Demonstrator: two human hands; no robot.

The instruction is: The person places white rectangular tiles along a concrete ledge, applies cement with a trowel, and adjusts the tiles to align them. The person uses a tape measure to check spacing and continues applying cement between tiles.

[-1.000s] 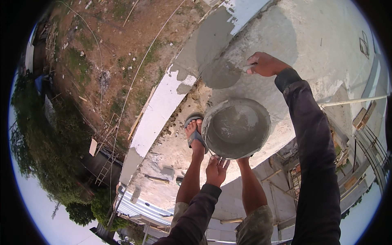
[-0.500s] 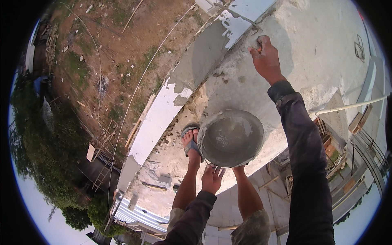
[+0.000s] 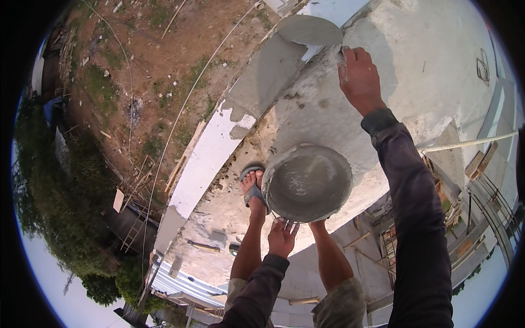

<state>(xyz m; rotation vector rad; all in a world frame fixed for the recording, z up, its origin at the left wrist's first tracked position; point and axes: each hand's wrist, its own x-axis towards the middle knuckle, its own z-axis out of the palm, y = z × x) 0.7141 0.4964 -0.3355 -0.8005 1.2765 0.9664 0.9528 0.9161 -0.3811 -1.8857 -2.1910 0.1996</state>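
My right hand (image 3: 361, 79) is closed round the handle end of a trowel, beside the top of a low wall. The trowel's blade (image 3: 310, 30) shows as a grey, mortar-coloured oval, turned broadside over the wall's white face. My left hand (image 3: 281, 238) grips the near rim of a mortar bucket (image 3: 311, 183), close to its thin wire handle. Grey wet mortar coats the bucket inside. The bucket hangs or rests in front of my legs; its underside is hidden. Along the white wall strip (image 3: 210, 158), grey mortar (image 3: 268, 74) covers the far stretch and small patches nearer.
I stand on a concrete ledge (image 3: 426, 71), one sandalled foot (image 3: 254, 188) near the wall. A hammer-like tool (image 3: 203, 246) and a grey block (image 3: 217, 237) lie by my left leg. Beyond the wall lies a dirt yard (image 3: 158, 60); right, a drop shows bars and timber (image 3: 465, 218).
The trowel has turned from nearly edge-on to broadside, its flat oval now covering part of the white strip. My right hand has rolled over slightly; the bucket has shifted only slightly.
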